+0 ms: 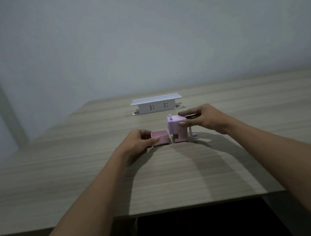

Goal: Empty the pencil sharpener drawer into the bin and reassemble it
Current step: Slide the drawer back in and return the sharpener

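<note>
A: Far left, wood-grain worktop (60, 180) under dim light, with a pale wall behind?

B: Correct. Left forearm reaching in from the lower left, ending in the left hand (134, 143) closed around the pink drawer (160, 138).

A: Grip on the drawer?

B: Thumb on the near side, fingers curled over the far left wall. Drawer open side up, resting on or just above the worktop; cannot tell which. Interior too dim to show shavings or none.

A: Next to the right?

B: Pencil sharpener body (177, 130), lilac above and pink below, upright on the worktop, just beside the drawer with a narrow gap between. Empty drawer slot visible low on its left face, toward the drawer.

A: And the right hand (200, 119)?

B: Clamped on the top of the sharpener body: thumb on the near face, fingers over the top and far side. Crank handle (193, 134) projecting from the right side of the body, below the hand.

A: Behind these?

B: White pop-up socket box (155, 104), lid raised, two outlets facing the viewer, well apart from the sharpener, toward the far edge of the worktop.

A: Foreground?

B: Near edge of the worktop, dark space beneath. No bin in view.
</note>
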Available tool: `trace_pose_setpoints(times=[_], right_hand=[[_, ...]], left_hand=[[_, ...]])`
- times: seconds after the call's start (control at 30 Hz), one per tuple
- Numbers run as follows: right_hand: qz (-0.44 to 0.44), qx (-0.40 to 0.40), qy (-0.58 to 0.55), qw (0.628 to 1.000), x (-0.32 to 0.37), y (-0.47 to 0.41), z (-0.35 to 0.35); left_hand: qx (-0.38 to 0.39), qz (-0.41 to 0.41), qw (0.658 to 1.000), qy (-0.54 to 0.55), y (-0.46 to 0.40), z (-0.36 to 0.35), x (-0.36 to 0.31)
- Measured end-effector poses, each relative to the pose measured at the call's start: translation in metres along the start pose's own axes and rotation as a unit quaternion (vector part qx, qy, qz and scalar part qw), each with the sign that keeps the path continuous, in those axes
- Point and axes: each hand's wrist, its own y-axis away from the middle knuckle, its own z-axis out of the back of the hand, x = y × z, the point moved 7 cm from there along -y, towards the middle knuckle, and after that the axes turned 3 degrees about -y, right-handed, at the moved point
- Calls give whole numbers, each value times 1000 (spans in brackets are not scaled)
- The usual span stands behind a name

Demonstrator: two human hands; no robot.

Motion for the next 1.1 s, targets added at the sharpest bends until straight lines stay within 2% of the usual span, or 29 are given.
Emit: trace_pose_setpoints(times=[0.23, 0.47, 0.77, 1.1], right_hand=[[-2, 2, -26, 1000, -4, 0, 0], [-6, 2, -65, 998, -11, 0, -1], [8, -6, -72, 997, -17, -1, -3], [13, -5, -75, 997, -26, -4, 1]], left_hand=[[-5, 2, 999, 37, -5, -5, 4], [4, -3, 1000, 30, -7, -12, -2], [12, -49, 998, 43, -14, -40, -13], [48, -16, 998, 47, -29, -48, -15]])
